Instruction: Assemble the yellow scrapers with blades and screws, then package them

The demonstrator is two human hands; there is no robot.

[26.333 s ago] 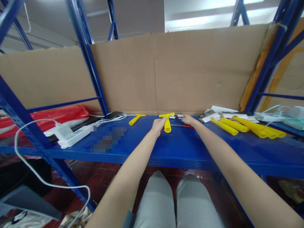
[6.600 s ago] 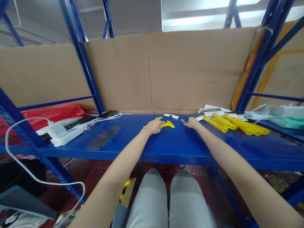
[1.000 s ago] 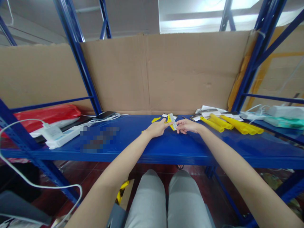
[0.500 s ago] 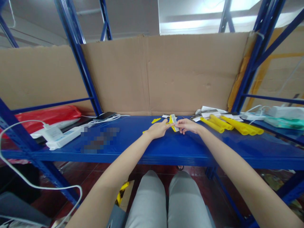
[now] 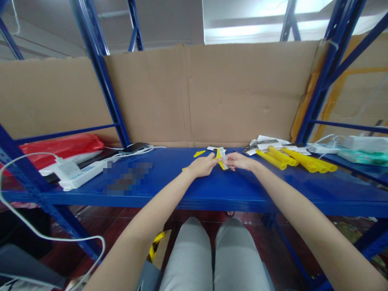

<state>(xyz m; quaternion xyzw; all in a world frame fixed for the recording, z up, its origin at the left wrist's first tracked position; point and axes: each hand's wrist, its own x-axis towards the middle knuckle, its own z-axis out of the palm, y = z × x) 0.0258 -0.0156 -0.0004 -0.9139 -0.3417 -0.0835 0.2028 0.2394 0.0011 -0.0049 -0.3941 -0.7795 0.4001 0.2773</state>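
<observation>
Over the blue shelf, my left hand (image 5: 201, 165) is closed around the yellow part of a scraper head (image 5: 219, 154) with a silver-grey plate along its right side. The fingertips of my right hand (image 5: 240, 161) pinch that plate from the right, so both hands meet on the same piece. My fingers hide part of the yellow body. Just behind my left hand lies a flat yellow piece (image 5: 199, 153), and a small white-and-dark slip (image 5: 212, 148) rests beyond the scraper head.
Several yellow tubular handles (image 5: 312, 161) lie to the right, before white packets (image 5: 266, 142). On the left are a white power strip (image 5: 83, 176), a phone (image 5: 135, 148) and a red bag (image 5: 66, 146). Cardboard (image 5: 227, 93) closes off the back. Blue uprights (image 5: 103, 76) frame the shelf (image 5: 169, 182).
The scraper head has turned slightly, and its grey plate catches the light differently. Both hands stay on it in almost the same place.
</observation>
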